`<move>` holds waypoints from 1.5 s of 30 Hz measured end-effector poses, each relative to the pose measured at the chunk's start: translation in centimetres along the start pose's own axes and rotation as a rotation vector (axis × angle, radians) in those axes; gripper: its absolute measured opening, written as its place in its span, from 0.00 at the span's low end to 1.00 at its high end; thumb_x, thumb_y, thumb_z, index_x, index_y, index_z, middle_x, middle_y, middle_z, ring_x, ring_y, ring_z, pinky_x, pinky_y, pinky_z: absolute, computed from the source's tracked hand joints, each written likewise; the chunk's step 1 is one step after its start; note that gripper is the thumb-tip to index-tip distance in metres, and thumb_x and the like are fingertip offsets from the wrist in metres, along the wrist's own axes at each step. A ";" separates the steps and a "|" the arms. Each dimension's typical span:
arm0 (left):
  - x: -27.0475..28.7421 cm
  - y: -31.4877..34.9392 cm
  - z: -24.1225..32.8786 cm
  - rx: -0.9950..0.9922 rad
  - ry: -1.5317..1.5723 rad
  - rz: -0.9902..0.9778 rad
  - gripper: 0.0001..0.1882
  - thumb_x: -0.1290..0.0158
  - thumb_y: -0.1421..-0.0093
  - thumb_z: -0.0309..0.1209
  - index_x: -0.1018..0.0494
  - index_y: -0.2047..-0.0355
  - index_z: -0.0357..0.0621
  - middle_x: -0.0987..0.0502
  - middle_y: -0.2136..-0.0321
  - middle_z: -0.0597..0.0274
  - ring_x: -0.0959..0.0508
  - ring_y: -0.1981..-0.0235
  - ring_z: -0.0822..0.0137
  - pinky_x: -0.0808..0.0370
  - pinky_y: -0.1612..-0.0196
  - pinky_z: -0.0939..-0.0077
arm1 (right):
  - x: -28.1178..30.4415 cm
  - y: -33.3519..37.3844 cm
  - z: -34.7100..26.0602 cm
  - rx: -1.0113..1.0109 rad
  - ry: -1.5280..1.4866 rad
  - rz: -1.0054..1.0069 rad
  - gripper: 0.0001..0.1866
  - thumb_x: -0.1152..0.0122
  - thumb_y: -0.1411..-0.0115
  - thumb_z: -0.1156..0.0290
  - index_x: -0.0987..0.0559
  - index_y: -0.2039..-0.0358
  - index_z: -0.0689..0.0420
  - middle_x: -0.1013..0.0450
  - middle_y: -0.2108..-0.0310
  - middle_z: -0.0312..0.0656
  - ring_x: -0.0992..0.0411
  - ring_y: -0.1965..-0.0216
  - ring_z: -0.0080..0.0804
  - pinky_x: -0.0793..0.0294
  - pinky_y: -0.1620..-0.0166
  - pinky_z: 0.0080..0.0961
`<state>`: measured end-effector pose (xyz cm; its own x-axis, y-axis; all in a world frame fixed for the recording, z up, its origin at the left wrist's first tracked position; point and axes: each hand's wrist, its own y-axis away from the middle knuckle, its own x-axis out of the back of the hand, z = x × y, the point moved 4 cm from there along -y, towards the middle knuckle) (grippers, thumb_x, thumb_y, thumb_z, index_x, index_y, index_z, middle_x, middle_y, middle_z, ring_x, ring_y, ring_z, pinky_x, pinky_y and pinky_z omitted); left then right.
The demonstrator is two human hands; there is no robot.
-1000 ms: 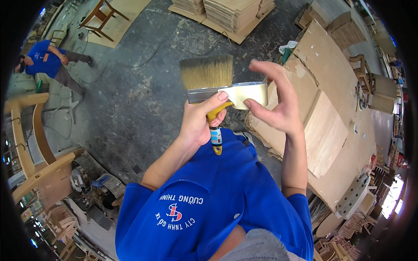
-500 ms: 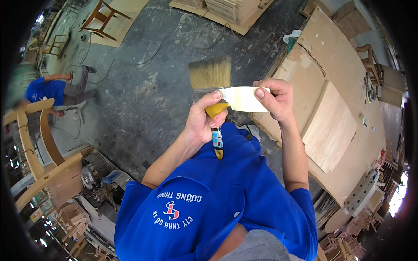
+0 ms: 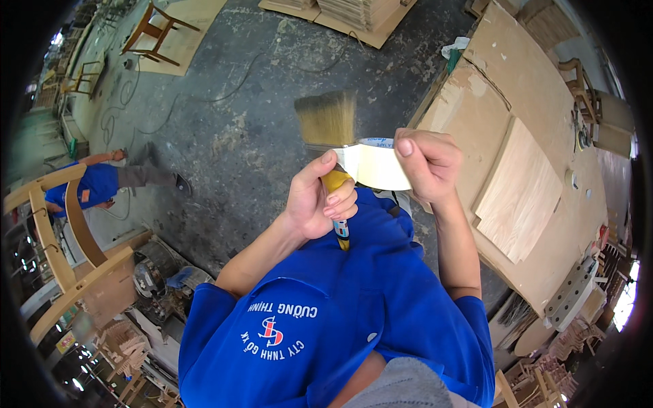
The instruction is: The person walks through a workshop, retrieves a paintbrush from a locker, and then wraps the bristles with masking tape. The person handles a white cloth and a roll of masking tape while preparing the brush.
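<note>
My left hand [image 3: 311,198] is closed round the yellow handle of a wide paintbrush [image 3: 328,121], its bristles pointing away from me. The handle's lower end has a patterned band and reaches down to my blue shirt. A roll of pale tape [image 3: 382,170] sits beside the brush's ferrule, gripped by my right hand [image 3: 432,163] between thumb and bent fingers. A whitish strip of tape runs from the roll to the ferrule, near my left thumb. Part of the roll's printed inner ring shows at its top.
A large board-topped table [image 3: 510,224] stands on my right with a loose wooden panel [image 3: 519,194] on it. Chair frame parts [image 3: 58,238] and a machine [image 3: 153,275] are at my left. Another person in blue [image 3: 95,187] works far left; a chair [image 3: 155,34] stands beyond.
The roll has tilted and turned, so its printed inner ring now shows. My left fingers have curled further round the handle. The other person at the far left has shifted lower in view.
</note>
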<state>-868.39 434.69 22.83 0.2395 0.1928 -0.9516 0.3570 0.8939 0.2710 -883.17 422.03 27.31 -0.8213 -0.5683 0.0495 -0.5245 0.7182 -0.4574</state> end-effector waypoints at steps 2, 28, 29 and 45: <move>0.3 0.0 -0.6 0.023 -0.037 -0.059 0.32 0.63 0.26 0.59 0.26 0.65 0.42 0.35 0.88 0.68 0.36 0.86 0.73 0.37 0.79 0.78 | -0.2 -0.1 0.0 0.031 0.058 -0.019 0.18 0.40 0.32 0.75 0.26 0.81 0.63 0.38 0.87 0.38 0.40 0.86 0.27 0.44 0.80 0.30; -2.1 0.8 -0.1 -0.229 -0.585 0.126 0.45 0.72 0.29 0.70 0.35 0.49 0.33 0.33 0.68 0.62 0.36 0.79 0.78 0.39 0.82 0.84 | -0.5 -0.7 -2.3 -0.099 -0.160 -0.184 0.11 0.26 0.40 0.66 0.14 0.66 0.61 0.21 0.74 0.39 0.24 0.66 0.31 0.27 0.57 0.29; -2.4 0.7 -0.2 -0.235 -0.555 0.098 0.45 0.73 0.30 0.71 0.34 0.49 0.34 0.34 0.69 0.63 0.37 0.80 0.79 0.40 0.82 0.84 | -0.5 -0.6 -2.2 -0.058 -0.109 -0.162 0.11 0.26 0.41 0.66 0.14 0.68 0.61 0.22 0.76 0.38 0.25 0.67 0.30 0.28 0.58 0.29; -3.5 -1.1 0.4 -0.143 -0.496 0.063 0.44 0.75 0.31 0.71 0.38 0.41 0.43 0.41 0.76 0.70 0.45 0.86 0.80 0.46 0.86 0.86 | 2.0 -0.9 -4.7 -0.126 0.305 0.003 0.12 0.26 0.41 0.66 0.17 0.74 0.61 0.25 0.81 0.41 0.29 0.79 0.30 0.33 0.74 0.28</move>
<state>-869.29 432.88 25.97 0.6678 0.0643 -0.7416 0.2093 0.9399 0.2699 -885.41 422.13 31.98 -0.8425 -0.4331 0.3205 -0.5297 0.7746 -0.3457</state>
